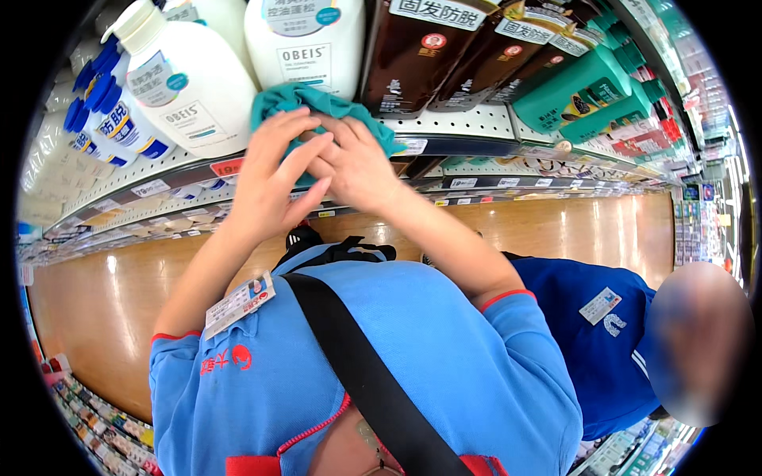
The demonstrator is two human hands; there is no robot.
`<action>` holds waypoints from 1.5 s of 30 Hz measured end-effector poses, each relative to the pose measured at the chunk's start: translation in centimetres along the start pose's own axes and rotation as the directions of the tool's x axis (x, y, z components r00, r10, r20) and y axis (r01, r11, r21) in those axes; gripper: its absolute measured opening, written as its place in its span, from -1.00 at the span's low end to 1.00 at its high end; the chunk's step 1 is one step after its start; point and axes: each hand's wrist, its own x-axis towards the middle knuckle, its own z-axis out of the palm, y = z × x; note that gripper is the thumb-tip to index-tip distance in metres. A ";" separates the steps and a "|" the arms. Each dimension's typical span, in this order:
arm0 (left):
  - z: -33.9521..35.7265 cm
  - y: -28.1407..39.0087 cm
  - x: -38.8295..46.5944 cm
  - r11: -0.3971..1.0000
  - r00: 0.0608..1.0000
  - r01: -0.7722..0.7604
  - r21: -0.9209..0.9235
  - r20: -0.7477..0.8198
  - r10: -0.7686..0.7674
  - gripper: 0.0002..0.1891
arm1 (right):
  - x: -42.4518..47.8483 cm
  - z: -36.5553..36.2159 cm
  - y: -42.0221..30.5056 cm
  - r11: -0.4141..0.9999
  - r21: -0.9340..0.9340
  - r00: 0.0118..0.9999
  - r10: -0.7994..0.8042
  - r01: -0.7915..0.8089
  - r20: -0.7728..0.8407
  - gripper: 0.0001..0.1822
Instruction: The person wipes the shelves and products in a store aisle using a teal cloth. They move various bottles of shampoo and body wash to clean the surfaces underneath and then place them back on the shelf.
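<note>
A crumpled teal cloth (297, 98) lies at the front edge of a white perforated shelf (470, 122), against the base of a white shampoo bottle (306, 44). My right hand (360, 163) grips the cloth, its fingers bent into the folds. From the left, my left hand (274, 166) meets the cloth and the right fingers, with its thumb and fingers spread. A white pump bottle (184, 83) stands just left of the cloth. To the right are brown bottles (414, 59) standing in a row.
Blue-capped white bottles (128, 122) fill the shelf's left end, and green bottles (577, 89) lean at the right. Price tags (464, 183) line a lower shelf edge. Behind my right arm is a person in a dark blue shirt (571, 357). Wooden flooring (113, 315) runs along the aisle.
</note>
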 end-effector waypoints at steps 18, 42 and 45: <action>6.9 0.7 1.0 0.987 0.987 -0.157 -0.019 -0.018 0.157 -0.48 | -5.2 -2.8 2.1 0.988 0.008 0.986 0.153 -0.153 -0.058 -0.77; 7.9 0.6 3.1 0.970 0.968 -0.232 -0.079 0.077 0.238 -0.73 | -8.7 -7.7 3.8 0.846 -0.250 0.881 0.439 -0.471 -0.175 -0.56; 8.2 0.4 3.0 0.968 0.967 -0.247 -0.053 0.056 0.249 -0.81 | -7.0 -6.0 1.6 0.874 -0.097 0.861 0.442 -0.477 -0.252 -0.57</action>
